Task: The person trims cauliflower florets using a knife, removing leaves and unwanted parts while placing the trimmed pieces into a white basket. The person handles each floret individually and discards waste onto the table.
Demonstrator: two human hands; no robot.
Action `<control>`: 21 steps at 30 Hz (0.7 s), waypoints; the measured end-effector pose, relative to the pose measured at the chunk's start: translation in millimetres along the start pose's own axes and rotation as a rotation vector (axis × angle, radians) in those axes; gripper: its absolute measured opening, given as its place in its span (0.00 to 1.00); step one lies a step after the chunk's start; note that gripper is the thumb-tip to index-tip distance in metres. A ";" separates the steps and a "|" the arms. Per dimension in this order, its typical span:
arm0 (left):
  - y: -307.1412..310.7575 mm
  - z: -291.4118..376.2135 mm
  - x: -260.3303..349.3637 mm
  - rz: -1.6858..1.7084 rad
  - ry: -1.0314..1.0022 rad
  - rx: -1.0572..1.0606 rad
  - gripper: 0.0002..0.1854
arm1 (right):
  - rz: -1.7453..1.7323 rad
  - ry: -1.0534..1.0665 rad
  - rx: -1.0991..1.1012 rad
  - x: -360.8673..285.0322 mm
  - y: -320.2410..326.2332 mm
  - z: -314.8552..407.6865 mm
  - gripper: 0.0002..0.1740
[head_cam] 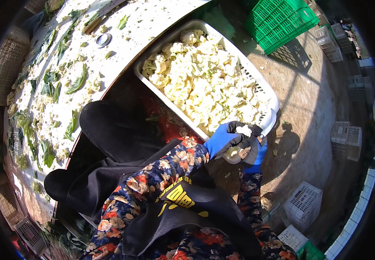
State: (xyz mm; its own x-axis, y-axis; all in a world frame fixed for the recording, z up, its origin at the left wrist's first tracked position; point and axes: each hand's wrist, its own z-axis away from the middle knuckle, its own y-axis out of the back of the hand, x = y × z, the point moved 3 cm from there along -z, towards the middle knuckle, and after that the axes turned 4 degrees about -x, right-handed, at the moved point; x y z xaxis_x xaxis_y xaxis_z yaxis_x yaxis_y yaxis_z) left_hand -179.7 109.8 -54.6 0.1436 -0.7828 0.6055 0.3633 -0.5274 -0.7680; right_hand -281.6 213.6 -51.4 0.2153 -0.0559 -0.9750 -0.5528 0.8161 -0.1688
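Note:
Both my hands, in blue and dark grey gloves, meet over the near right corner of a white plastic basket (174, 105) heaped with cauliflower florets (203, 78). My left hand (227, 139) is closed around a small piece of cauliflower (244, 130), its fingers partly hidden. My right hand (255, 148) grips a knife (268, 125) by its handle, the blade pointing up and right past the basket's rim. A pale, cut piece (233, 151) shows between the palms; what it is exactly, I cannot tell.
Left of the basket stands a white table (115, 61) strewn with cauliflower crumbs and leaves, with a second knife (93, 25) and a small round metal object (103, 40). A green crate (281, 24) stands at upper right. White crates (304, 204) stand on the floor to the right.

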 end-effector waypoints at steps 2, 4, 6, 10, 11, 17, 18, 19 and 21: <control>-10.1 -0.9 15.0 -0.183 0.004 -0.055 0.37 | -0.110 -0.032 -0.114 4.0 16.1 -22.3 0.20; -11.5 6.8 55.5 -0.873 -0.205 0.118 0.41 | 0.179 0.046 0.070 -26.0 6.0 -42.1 0.20; 9.3 11.4 96.5 -1.263 -0.509 0.323 0.41 | 0.388 0.079 0.220 -50.4 -1.9 -61.4 0.20; 81.9 8.6 157.9 -1.836 -0.465 0.897 0.41 | 0.804 0.020 0.045 -54.8 -65.7 -71.0 0.28; 98.2 2.6 163.9 -1.918 -0.333 0.964 0.41 | 0.874 0.112 -0.064 -37.6 -78.5 -75.5 0.31; 120.3 -25.7 160.8 -1.994 -0.306 0.706 0.28 | 0.998 -0.022 -0.187 -20.1 -90.1 -89.6 0.23; 114.4 -34.1 153.1 -1.883 -0.256 0.647 0.25 | 0.926 0.008 -0.138 -12.8 -70.5 -92.5 0.20; 99.4 -39.3 145.5 -1.938 -0.393 0.594 0.23 | 0.853 0.040 -0.087 -8.3 -49.2 -97.3 0.17; 67.3 -58.9 126.0 -1.909 -0.361 0.400 0.27 | 0.595 -0.058 0.046 -15.8 -13.1 -105.1 0.18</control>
State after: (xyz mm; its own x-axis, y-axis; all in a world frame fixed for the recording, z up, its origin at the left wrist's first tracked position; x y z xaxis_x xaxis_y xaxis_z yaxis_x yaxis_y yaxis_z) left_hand -191.5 -43.7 -42.3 -0.4852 0.7267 0.4863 0.3865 -0.3206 0.8648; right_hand -362.4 143.3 -49.0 -0.0759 0.4492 -0.8902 -0.5564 0.7217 0.4117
